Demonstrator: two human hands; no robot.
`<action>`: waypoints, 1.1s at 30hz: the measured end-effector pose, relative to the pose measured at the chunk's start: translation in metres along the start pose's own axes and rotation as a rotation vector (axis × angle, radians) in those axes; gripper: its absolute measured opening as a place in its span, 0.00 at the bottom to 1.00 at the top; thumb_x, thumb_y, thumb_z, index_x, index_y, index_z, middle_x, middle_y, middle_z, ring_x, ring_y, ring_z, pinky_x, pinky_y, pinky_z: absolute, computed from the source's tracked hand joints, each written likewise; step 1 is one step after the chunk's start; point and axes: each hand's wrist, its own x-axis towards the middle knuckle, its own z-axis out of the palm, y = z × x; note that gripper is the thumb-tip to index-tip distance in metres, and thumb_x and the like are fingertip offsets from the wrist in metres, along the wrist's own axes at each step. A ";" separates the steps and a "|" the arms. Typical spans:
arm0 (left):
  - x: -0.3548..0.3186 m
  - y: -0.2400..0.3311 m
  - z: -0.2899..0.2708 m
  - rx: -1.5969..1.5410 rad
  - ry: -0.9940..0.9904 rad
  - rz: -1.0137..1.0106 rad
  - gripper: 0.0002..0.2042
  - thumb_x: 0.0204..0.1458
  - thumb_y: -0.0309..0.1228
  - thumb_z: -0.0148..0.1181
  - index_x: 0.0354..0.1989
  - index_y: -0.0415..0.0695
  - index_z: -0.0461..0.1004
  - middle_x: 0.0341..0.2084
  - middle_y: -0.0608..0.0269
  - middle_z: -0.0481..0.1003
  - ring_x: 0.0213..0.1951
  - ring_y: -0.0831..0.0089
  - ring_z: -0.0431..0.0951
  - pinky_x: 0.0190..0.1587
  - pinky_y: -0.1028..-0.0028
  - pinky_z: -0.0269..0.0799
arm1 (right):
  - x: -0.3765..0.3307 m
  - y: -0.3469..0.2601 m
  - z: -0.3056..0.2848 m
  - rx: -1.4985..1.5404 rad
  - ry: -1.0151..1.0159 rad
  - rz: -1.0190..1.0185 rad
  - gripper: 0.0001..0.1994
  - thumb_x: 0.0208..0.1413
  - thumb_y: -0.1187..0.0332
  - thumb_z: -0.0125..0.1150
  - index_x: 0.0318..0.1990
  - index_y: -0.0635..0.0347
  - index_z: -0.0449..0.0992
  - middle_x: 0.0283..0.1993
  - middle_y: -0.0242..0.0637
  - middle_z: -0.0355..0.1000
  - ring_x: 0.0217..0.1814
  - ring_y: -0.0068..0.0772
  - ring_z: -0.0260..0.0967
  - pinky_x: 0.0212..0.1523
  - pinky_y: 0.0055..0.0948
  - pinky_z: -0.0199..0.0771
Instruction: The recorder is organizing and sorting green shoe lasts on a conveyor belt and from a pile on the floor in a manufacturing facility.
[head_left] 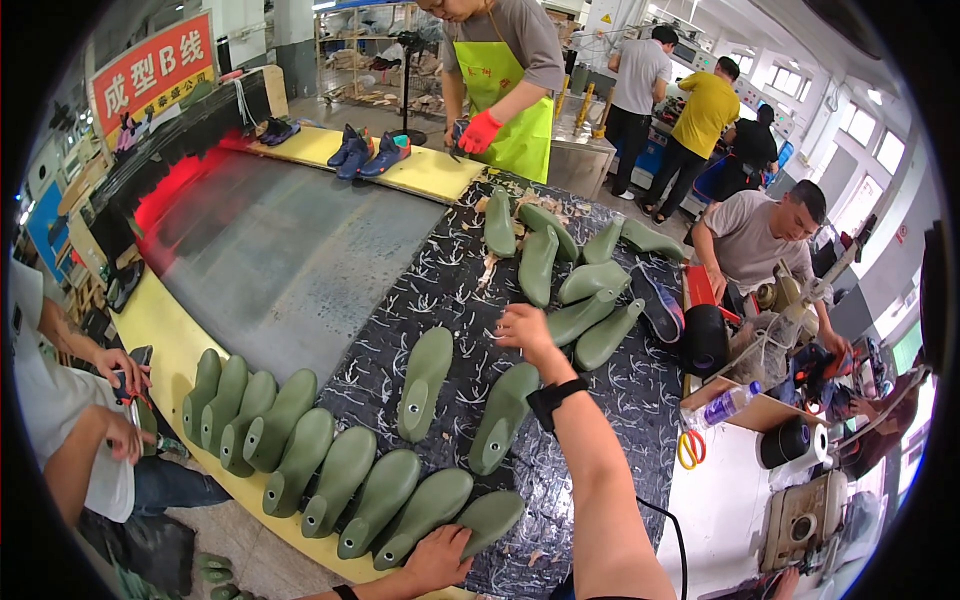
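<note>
Green shoe lasts stand in a slanting row along the near left edge of the table. At the row's right end, my left hand (440, 558) is closed on the heel end of a green shoe last (494, 518). My right hand (526, 330) is over the middle of the black tabletop, fingers apart and holding nothing. Beside its fingertips lies another shoe last (582, 318), part of a loose cluster. Two more, a shoe last (428, 375) and a shoe last (503, 415), lie between my hands.
White scraps litter the black mat (390, 300). A grey conveyor belt (290, 240) runs left, with dark shoes (385, 155) on a yellow board. Yellow-handled scissors (691, 450) and a bottle (727, 404) lie right. Co-workers stand at the far side and left; another sits at the right.
</note>
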 end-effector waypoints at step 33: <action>-0.065 -0.114 -0.138 0.431 0.782 -0.313 0.19 0.37 0.39 0.69 0.34 0.38 0.78 0.52 0.47 0.63 0.59 0.51 0.58 0.55 0.50 0.51 | -0.383 0.169 0.120 -0.948 0.141 -0.420 0.20 0.52 0.59 0.58 0.48 0.59 0.67 0.60 0.52 0.58 0.70 0.57 0.45 0.68 0.57 0.30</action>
